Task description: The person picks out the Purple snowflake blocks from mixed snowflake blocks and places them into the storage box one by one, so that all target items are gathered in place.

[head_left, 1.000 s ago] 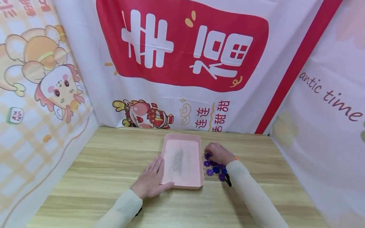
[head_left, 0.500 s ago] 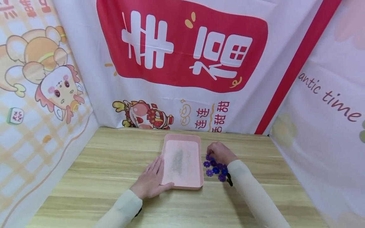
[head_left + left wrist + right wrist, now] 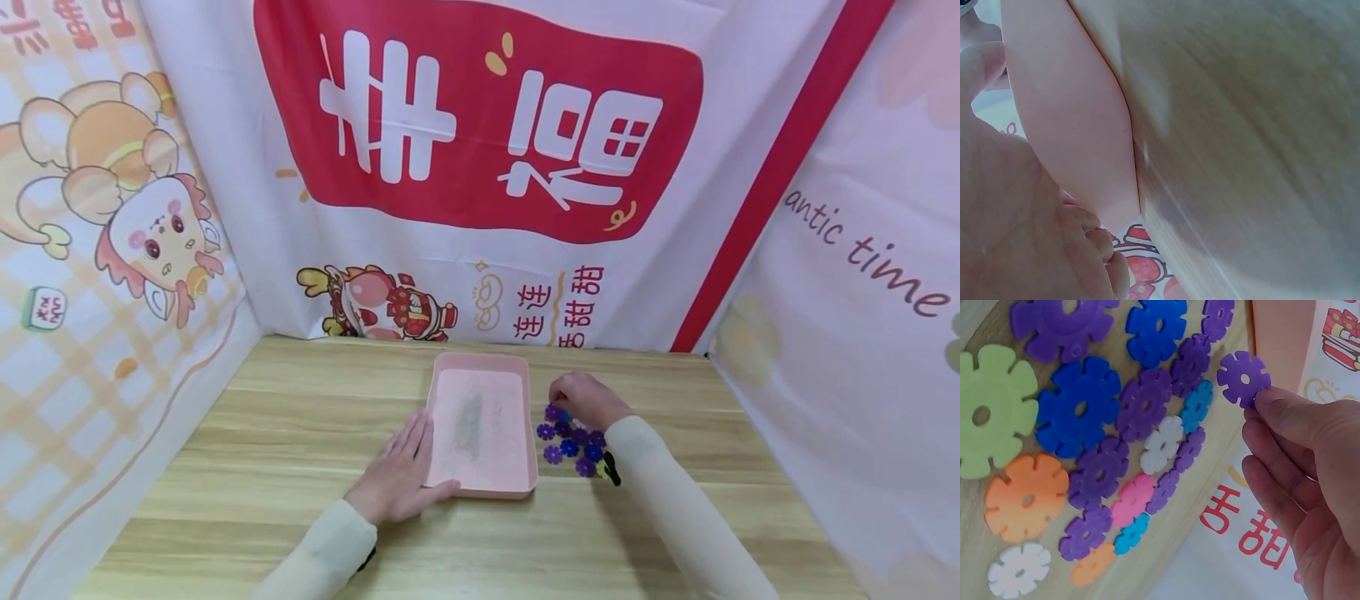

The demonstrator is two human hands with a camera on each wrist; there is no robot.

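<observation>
My left hand (image 3: 397, 475) rests along the left wall of a shallow pink tray (image 3: 506, 433), fingers straight and thumb near its front-left corner. In the left wrist view, the palm and fingers lie beside the tray's pink wall (image 3: 1079, 119). My right hand (image 3: 591, 402), to the tray's right, pinches a purple snowflake disc (image 3: 1235, 375) between thumb and fingers. Beneath and beside that hand many notched plastic discs lie flat, among them a blue one (image 3: 1079, 407), a yellow-green one (image 3: 1007, 406), an orange one (image 3: 1027, 500) and a pink one (image 3: 1133, 500).
The wooden table (image 3: 247, 467) ends at a printed cloth backdrop (image 3: 480, 250) behind the tray. More printed cloth (image 3: 840, 333) stands along the right side and the left. A dark greenish smudge (image 3: 470, 425) marks the tray's floor.
My right hand has shifted slightly to the right, uncovering more of the discs, including a yellow-green one by the wrist. The left hand and the tray stay practically in place.
</observation>
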